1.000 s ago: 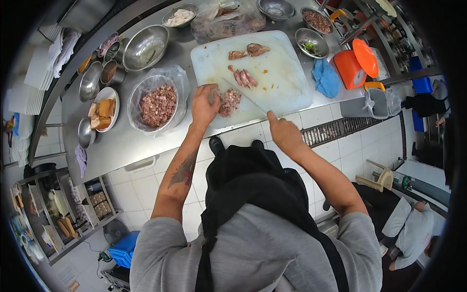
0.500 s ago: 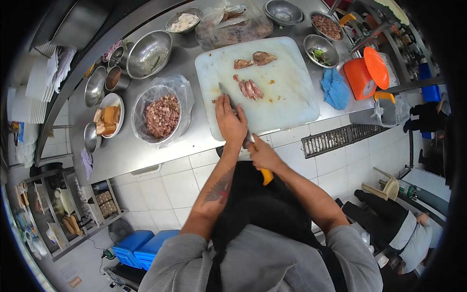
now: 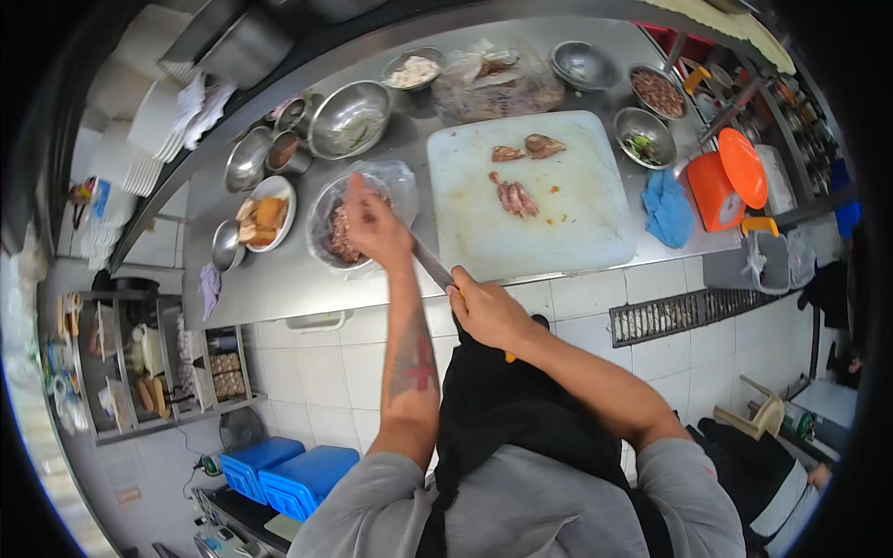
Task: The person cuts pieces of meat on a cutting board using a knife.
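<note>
My left hand (image 3: 377,223) is over the plastic-lined bowl (image 3: 321,249) of chopped meat (image 3: 345,244). Motion smears its fingers, so whether they hold anything is unclear. At the front edge of the table, my right hand (image 3: 482,305) is closed around a knife, its yellow handle mostly hidden under the palm. The knife's blade (image 3: 431,263) points up and left, off the board, its tip near my left wrist. On the white cutting board (image 3: 586,214) lie two brown meat chunks (image 3: 544,146) and a few reddish meat strips (image 3: 516,198), with small scraps around them.
Behind the board sits a plastic bag (image 3: 498,88) of food. Metal bowls (image 3: 349,121) and a dish of yellow-brown blocks (image 3: 267,221) stand to the left. A blue cloth (image 3: 666,209) and an orange scale (image 3: 716,195) are at the right. Another person (image 3: 791,484) is at lower right.
My left hand has left the board and moved left over the meat bowl. The knife has come off the board, still in my right hand. The whole view has shifted.
</note>
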`<state>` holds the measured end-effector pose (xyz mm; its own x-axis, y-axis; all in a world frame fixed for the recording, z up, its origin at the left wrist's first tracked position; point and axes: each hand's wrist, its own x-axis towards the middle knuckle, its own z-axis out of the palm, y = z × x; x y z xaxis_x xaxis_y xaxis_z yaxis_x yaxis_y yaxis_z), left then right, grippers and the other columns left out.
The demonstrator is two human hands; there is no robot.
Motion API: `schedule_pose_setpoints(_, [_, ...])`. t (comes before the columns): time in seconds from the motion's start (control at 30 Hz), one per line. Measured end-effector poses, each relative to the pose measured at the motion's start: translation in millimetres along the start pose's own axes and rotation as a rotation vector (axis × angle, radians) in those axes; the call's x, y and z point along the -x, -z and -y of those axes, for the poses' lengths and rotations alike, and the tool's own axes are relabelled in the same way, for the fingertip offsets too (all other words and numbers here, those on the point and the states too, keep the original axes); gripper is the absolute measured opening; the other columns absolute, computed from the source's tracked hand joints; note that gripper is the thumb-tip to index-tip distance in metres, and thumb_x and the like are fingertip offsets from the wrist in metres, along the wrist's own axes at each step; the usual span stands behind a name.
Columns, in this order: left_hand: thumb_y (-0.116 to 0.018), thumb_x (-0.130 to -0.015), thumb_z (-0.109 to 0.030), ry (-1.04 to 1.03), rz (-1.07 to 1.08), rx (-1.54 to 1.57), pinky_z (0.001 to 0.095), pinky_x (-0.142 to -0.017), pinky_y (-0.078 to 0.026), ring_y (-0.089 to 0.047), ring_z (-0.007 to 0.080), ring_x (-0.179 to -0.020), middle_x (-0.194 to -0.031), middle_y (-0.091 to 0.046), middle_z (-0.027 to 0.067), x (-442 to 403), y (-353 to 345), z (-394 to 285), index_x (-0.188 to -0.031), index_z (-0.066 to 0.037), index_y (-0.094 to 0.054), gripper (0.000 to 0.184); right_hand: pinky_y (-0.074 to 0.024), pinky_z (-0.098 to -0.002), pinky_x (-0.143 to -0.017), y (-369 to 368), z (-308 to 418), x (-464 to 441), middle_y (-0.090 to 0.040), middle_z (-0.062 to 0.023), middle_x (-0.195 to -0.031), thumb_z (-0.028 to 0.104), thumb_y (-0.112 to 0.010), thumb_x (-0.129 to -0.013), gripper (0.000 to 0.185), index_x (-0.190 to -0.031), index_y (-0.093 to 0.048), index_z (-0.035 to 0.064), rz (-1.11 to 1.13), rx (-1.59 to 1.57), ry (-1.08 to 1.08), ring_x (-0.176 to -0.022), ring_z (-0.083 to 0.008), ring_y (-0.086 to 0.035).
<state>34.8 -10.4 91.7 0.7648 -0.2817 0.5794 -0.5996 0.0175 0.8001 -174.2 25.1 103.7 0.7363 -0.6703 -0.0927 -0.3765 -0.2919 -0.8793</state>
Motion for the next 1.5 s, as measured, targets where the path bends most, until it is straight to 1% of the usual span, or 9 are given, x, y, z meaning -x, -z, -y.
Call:
schedule_pose_setpoints(0.37, [-0.055, -0.11, -0.039, 0.05, 0.162, -0.241, 0.0378, -0.062, -0.048, -0.046, 0.0143, -0.056, -0.065, -0.059, 0.0071, -115, 103, 100, -0.071, 0.002, -0.06, 0.057, -0.0525, -0.0636, -0.072, 132, -111, 37, -0.069, -0.0308, -0.08, 0.029, -0.055, -0.106, 0.034, -0.13, -0.05, 0.0058, -0.215, 0.488, -0.336, -0.08, -0.0541, -0.068])
schedule_pose_setpoints(0.63, [-0.047, -0.111, -0.04, -0.513, 0.39, -0.394, 0.0504, -0.091, -0.045, -0.06, 0.0383, -0.1, -0.097, -0.064, 0.019, -76, 83, 173, -0.11, -0.001, -0.068, 0.045, -0.0564, -0.0559, -0.084, 89, -250, 30, -0.066, -0.0345, -0.11, 0.008, -0.053, -0.093, 0.059, -0.147, -0.043, -0.0142, -0.466, 0.599, -0.333, -0.095, -0.0467, -0.069])
schedule_pose_setpoints(0.73, [-0.055, -0.109, -0.032, -0.095, 0.481, -0.077, 0.0456, -0.096, -0.046, -0.06, 0.036, -0.108, -0.112, -0.064, 0.0214, -70, 64, 120, -0.11, 0.005, -0.065, 0.039, -0.0528, -0.0559, -0.097, 50, -252, -25, -0.06, -0.0327, -0.126, 0.007, -0.046, -0.096, 0.051, -0.145, -0.046, -0.0072, -0.723, 0.921, -0.095, -0.115, -0.0467, -0.061])
schedule_pose_setpoints(0.77, [-0.058, -0.108, -0.026, -0.217, 0.496, -0.11, 0.0442, -0.096, -0.048, -0.061, 0.0364, -0.108, -0.111, -0.065, 0.0225, -66, 55, 85, -0.111, 0.008, -0.066, 0.035, -0.0513, -0.0586, -0.099, 73, -175, -29, -0.057, -0.0297, -0.129, 0.01, -0.049, -0.096, 0.05, -0.145, -0.049, -0.0031, -0.528, 0.478, -0.525, -0.116, -0.046, -0.06])
schedule_pose_setpoints(0.97, [-0.058, -0.106, -0.013, -0.323, 0.623, 0.031, 0.0452, -0.097, -0.048, -0.062, 0.0379, -0.106, -0.112, -0.066, 0.0212, -10, -32, 47, -0.107, 0.008, -0.068, 0.024, -0.0464, -0.0666, -0.098, 123, -101, 22, -0.05, -0.0254, -0.141, 0.026, -0.062, -0.097, 0.045, -0.135, -0.062, 0.0029, -0.489, 0.504, -0.476, -0.132, -0.0426, -0.05])
schedule_pose_setpoints(1.13, [-0.067, -0.098, -0.009, -0.304, 0.744, 0.104, 0.0402, -0.094, -0.049, -0.064, 0.0308, -0.103, -0.106, -0.069, 0.0156, 48, -76, 8, -0.106, 0.002, -0.071, 0.015, -0.0561, -0.0532, -0.095, 178, -154, 123, -0.07, -0.0252, -0.116, 0.024, -0.068, -0.092, 0.045, -0.132, -0.063, 0.0029, -0.441, 0.453, -0.559, -0.117, -0.0424, -0.066])
schedule_pose_setpoints(1.3, [-0.075, -0.093, -0.01, -0.132, 0.851, 0.163, 0.033, -0.086, -0.049, -0.063, 0.0188, -0.098, -0.106, -0.07, 0.0077, 123, -148, -104, -0.117, -0.001, -0.07, 0.026, -0.057, -0.0481, -0.087, 340, -10, 235, -0.073, -0.021, -0.101, -0.001, -0.056, -0.085, 0.058, -0.143, -0.058, 0.0054, -0.075, 0.41, -0.259, -0.101, -0.0396, -0.071])
schedule_pose_setpoints(1.37, [-0.076, -0.094, -0.009, -0.203, 0.899, 0.255, 0.0312, -0.084, -0.048, -0.063, 0.0172, -0.095, -0.105, -0.069, 0.0072, 170, -192, -163, -0.117, -0.002, -0.07, 0.025, -0.0571, -0.0519, -0.072, 391, 36, 273, -0.069, -0.0204, -0.08, 0.004, -0.062, -0.082, 0.062, -0.144, -0.054, 0.0005, -0.101, 0.565, 0.16, -0.081, -0.0396, -0.071])
schedule_pose_setpoints(1.5, [-0.072, -0.096, -0.006, -0.109, 1.044, 0.452, 0.0279, -0.081, -0.048, -0.063, 0.0137, -0.094, -0.104, -0.07, 0.006, 264, -275, -286, -0.117, -0.002, -0.07, 0.021, -0.054, -0.0481, -0.063, 462, 84, 324, -0.065, -0.0137, -0.075, 0.014, -0.067, -0.079, 0.051, -0.128, -0.058, 0.0012, -0.095, 0.559, 0.182, -0.072, -0.0327, -0.071])
